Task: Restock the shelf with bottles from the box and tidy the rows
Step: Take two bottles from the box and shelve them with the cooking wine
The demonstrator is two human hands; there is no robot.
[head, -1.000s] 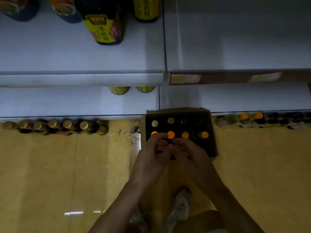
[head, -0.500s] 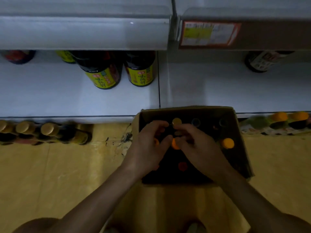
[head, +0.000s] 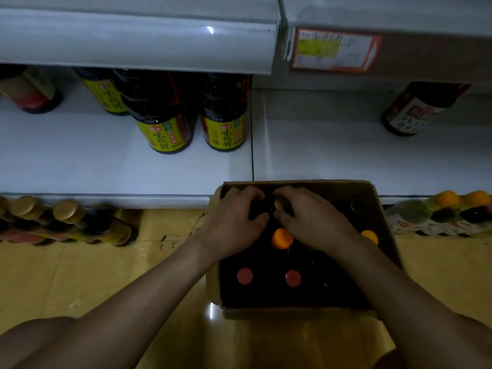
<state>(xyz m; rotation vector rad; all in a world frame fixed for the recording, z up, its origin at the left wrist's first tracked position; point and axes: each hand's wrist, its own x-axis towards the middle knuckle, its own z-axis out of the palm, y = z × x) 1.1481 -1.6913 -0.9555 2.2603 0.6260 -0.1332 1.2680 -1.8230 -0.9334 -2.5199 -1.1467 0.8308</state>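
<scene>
White shelf [head: 106, 169] bare along its near edge, box [head: 213, 288] below it, left hand [head: 234, 218] gripping dark bottle [head: 256, 211], right hand [head: 312, 221] pinching gold cap [head: 278, 204].

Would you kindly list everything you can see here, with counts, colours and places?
shelf: one, white, across the middle.
floor: yellow, glossy.
cardboard box: one, brown, on the floor before the shelf.
orange caps: two, box's middle row.
red caps: two, box's near row.
gold-capped bottle: one, dark, box's far row.
yellow-labelled bottles: at least three, dark, on the shelf.
red-labelled bottle: one, shelf's far left.
white-labelled bottle: one, dark, shelf's right.
gold-topped row: several, dark, under the shelf, left.
orange-topped bottles: at least two, under the shelf, right.
price tag: one, red-edged, on the upper shelf edge.
left hand: in the box, fingers curled; what they hold is too dark to tell.
right hand: pinches the gold-capped bottle's cap.
</scene>
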